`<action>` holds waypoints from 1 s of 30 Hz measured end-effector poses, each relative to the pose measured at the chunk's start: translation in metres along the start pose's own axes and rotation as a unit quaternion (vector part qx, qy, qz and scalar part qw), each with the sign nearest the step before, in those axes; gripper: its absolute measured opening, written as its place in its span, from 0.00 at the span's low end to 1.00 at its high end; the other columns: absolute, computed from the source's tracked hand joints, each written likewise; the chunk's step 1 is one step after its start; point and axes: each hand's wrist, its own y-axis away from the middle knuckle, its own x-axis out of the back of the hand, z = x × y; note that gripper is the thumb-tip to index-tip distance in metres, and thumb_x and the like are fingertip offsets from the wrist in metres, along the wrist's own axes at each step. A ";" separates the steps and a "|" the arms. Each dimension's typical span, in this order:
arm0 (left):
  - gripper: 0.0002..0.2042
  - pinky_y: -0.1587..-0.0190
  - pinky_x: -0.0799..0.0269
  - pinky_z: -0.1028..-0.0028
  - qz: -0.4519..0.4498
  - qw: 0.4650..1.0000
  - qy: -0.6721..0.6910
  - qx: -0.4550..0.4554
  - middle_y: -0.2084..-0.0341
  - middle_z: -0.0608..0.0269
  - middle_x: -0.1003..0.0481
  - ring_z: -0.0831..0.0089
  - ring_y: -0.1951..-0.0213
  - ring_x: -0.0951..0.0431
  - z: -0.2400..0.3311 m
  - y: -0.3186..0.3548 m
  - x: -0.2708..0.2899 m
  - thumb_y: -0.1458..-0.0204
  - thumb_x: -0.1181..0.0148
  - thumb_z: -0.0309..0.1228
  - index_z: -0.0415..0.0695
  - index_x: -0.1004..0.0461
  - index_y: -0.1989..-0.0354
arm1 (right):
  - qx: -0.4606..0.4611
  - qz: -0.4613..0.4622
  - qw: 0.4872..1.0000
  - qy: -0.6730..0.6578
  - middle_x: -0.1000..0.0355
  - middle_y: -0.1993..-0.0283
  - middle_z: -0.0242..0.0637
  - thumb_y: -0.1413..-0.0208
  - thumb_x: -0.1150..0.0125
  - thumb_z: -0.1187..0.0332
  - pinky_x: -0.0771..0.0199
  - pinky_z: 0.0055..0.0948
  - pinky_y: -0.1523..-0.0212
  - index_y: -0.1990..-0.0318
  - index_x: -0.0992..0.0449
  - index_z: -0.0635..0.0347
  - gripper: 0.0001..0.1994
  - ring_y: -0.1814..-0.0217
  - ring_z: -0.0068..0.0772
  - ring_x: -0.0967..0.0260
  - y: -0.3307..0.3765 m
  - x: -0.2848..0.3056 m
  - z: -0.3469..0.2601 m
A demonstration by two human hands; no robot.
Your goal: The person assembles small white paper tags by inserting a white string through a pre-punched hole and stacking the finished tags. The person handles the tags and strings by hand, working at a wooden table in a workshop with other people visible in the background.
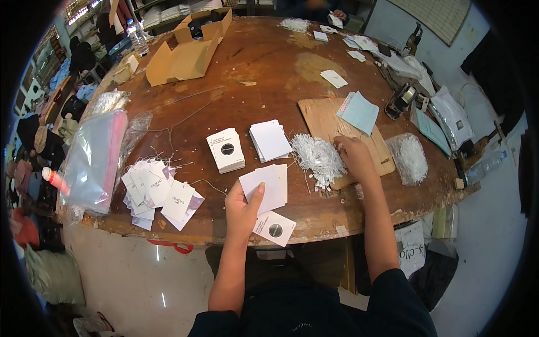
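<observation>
Worn brown wooden surface point(269, 67) on pale glossy floor point(140, 275), holding two stacks of white square paper tags point(226, 149), two white string bundles point(318, 156), one open cardboard box point(191, 48). Left hand point(242, 209) fingers pinching white tags point(266, 188) near the front edge; right hand point(353, 157) fingers pressed into the nearer bundle.

The left hand point(242, 209) holds white tags point(268, 185) over the worktop point(264, 73). The right hand point(352, 157) touches a bundle of white strings point(317, 157).
</observation>
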 end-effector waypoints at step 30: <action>0.20 0.46 0.28 0.74 -0.221 0.961 0.087 0.144 0.48 0.61 0.24 0.78 0.49 0.24 0.018 0.010 0.018 0.41 0.35 0.30 0.36 0.27 0.42 | -0.162 -0.139 0.683 -0.699 0.20 0.53 0.42 0.35 0.42 0.75 0.21 0.26 0.53 0.50 0.20 0.69 0.10 0.54 0.29 0.22 0.047 -0.016 -0.152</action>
